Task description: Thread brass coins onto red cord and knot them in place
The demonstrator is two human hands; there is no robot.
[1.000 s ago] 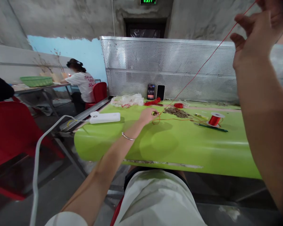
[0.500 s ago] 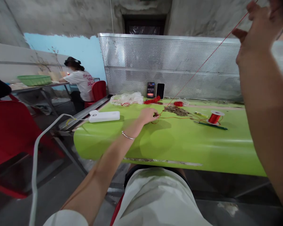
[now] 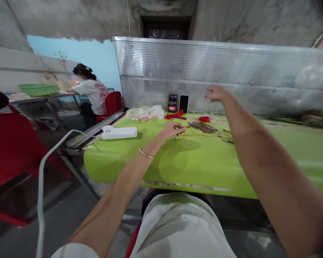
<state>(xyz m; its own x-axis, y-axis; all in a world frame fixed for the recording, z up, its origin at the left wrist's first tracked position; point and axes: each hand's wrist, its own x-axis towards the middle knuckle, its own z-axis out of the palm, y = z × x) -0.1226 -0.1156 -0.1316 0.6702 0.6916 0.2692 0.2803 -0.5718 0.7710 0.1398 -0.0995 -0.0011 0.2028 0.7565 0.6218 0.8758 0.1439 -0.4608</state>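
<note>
My left hand (image 3: 172,130), with a thin bangle on its wrist, pinches red thread (image 3: 180,139) just above the green tabletop. A loose loop of the thread hangs under the fingertips, and a strand runs right along the table. My right hand (image 3: 216,94) is raised in front of the perforated metal panel, its fingers bent together. Whether it holds the thread cannot be made out. A pile of small brown flat pieces (image 3: 202,127) lies right of my left hand. Part of a green pen (image 3: 228,141) shows beside my right forearm, which hides the thread spool.
Two phones (image 3: 172,103) lean against the perforated panel (image 3: 150,64). Near them lie red thread bundles (image 3: 204,119) and clear plastic bags (image 3: 148,112). A white power bank (image 3: 120,133) with a cable sits at left. Another person (image 3: 93,91) sits at a table further left.
My right hand has come down and left from high at the upper right, and the taut diagonal thread no longer shows. My left hand stays nearly in place. My right forearm now covers the spool.
</note>
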